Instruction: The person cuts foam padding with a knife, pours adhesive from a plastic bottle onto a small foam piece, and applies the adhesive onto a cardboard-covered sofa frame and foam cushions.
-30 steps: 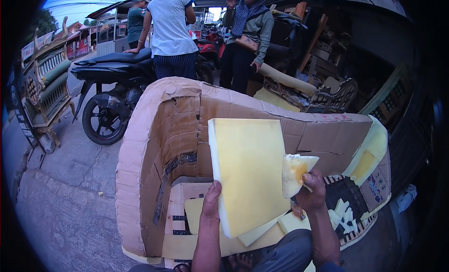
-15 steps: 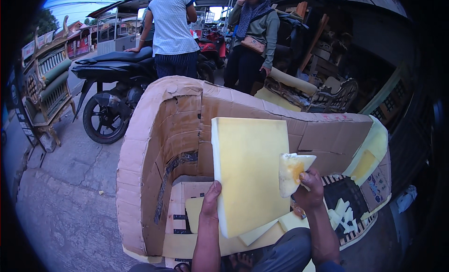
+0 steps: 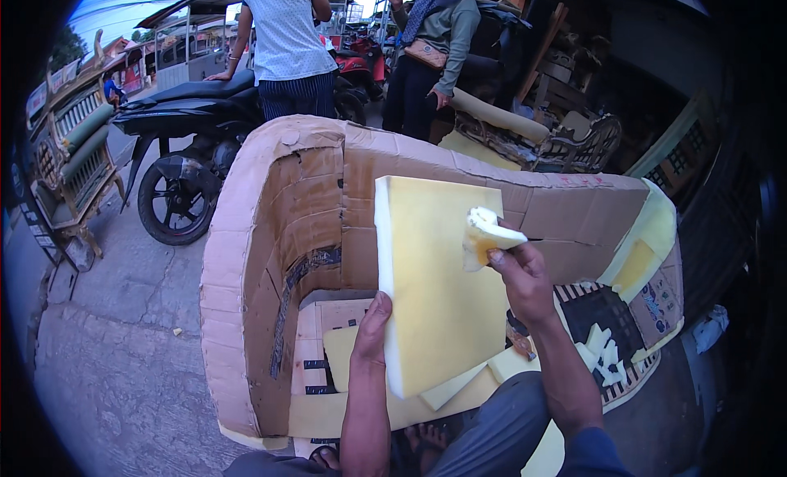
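My left hand (image 3: pixel 373 329) grips a thick yellow foam slab (image 3: pixel 438 305) by its lower left edge, thumb on the front face, the other fingers hidden behind. The slab stands upright, slightly tilted, in front of me. In my right hand (image 3: pixel 526 287) a small foam scrap (image 3: pixel 492 223) with a yellow-orange smear is pinched between thumb and fingers. It lies against the slab's upper right face and looks bent. Behind the slab curves a sofa frame (image 3: pixel 234 305) covered in brown cardboard, its right end overlaid with pale yellow foam (image 3: pixel 648 231).
Loose foam strips (image 3: pixel 492 374) and white-yellow offcuts (image 3: pixel 605 354) lie on the frame's seat. Beyond it stand a black motorcycle (image 3: pixel 184 124) and two people, one in a patterned white shirt (image 3: pixel 287 34), one in a green top (image 3: pixel 459 34). A carved wooden chair (image 3: pixel 74 165) stands left.
My right hand has moved up and to the left with the foam scrap, toward the slab's upper right part. My left hand keeps its hold on the slab.
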{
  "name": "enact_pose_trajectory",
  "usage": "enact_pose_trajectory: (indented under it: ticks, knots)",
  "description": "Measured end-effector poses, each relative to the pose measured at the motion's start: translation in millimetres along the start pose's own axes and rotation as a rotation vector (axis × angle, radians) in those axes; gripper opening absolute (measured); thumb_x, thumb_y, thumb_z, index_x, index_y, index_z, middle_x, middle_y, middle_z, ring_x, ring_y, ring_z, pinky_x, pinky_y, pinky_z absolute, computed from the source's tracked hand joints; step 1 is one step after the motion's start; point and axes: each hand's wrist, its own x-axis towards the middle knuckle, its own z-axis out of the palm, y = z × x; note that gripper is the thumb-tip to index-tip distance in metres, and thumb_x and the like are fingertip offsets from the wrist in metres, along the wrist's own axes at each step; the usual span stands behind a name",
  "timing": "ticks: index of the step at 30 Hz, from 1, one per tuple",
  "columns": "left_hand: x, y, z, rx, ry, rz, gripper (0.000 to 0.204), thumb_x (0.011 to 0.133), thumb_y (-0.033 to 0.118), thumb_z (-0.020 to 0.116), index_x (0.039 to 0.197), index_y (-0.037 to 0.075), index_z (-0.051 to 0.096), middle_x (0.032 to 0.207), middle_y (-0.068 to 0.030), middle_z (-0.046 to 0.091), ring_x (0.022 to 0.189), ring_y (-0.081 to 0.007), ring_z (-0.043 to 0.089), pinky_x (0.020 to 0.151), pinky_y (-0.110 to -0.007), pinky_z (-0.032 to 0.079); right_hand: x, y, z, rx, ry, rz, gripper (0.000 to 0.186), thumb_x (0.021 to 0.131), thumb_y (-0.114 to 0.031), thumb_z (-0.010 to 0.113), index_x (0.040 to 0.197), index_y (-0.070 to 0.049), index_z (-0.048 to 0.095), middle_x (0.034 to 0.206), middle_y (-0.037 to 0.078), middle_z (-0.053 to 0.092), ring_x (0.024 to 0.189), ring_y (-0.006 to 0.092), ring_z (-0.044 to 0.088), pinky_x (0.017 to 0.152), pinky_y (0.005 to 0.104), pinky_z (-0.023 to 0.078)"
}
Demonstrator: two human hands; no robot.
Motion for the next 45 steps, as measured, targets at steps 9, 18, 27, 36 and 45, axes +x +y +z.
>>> enact_pose_trajectory:
  ticks: [9,18,27,36,45]
  knots:
    - [4,-9,17,0.114,-0.005,0.003,0.065,0.097,0.041,0.061,0.145,0.002,0.040,0.126,-0.0114,0.060,0.107,-0.0185,0.064,0.086,-0.031,0.055,84,31,-82,-0.200,0.409,0.157,0.033,0.096,-0.017,0.056,0.126,-0.005,0.058,0.108,0.004,0.065,0.092,0.0133,0.060,0.078,0.0307,0.047]
    - [-11,8,8,0.201,-0.015,0.001,0.072,0.094,0.038,0.066,0.150,0.003,0.035,0.132,-0.0109,0.058,0.114,-0.0192,0.060,0.094,-0.032,0.050,87,79,-128,-0.120,0.596,0.247,0.030,0.095,-0.020,0.059,0.124,-0.011,0.060,0.101,-0.001,0.064,0.083,0.0091,0.057,0.068,0.0288,0.043]
    - [-13,2,13,0.266,-0.028,0.002,0.082,0.091,0.043,0.069,0.151,0.002,0.032,0.136,-0.0099,0.055,0.120,-0.0183,0.055,0.098,-0.032,0.046,81,84,-111,-0.256,0.575,0.254,0.030,0.095,-0.020,0.061,0.121,-0.006,0.065,0.093,-0.002,0.064,0.070,0.0029,0.049,0.056,0.0210,0.037]
    - [-9,-4,30,0.595,-0.122,0.021,0.072,0.098,0.046,0.058,0.152,0.006,0.035,0.136,-0.0084,0.055,0.122,-0.0169,0.051,0.103,-0.035,0.040,84,102,-105,-0.480,0.641,0.082,0.046,0.087,-0.028,0.068,0.123,0.000,0.065,0.108,0.015,0.072,0.096,0.0207,0.068,0.086,0.0331,0.050]
    - [-1,-22,42,0.921,-0.046,0.032,0.058,0.104,0.038,0.048,0.154,0.011,0.033,0.143,-0.0124,0.051,0.130,-0.0221,0.046,0.109,-0.037,0.036,72,61,-35,-0.503,0.446,0.036,0.042,0.089,-0.023,0.068,0.122,0.002,0.065,0.107,0.013,0.071,0.097,0.0192,0.066,0.087,0.0297,0.049]
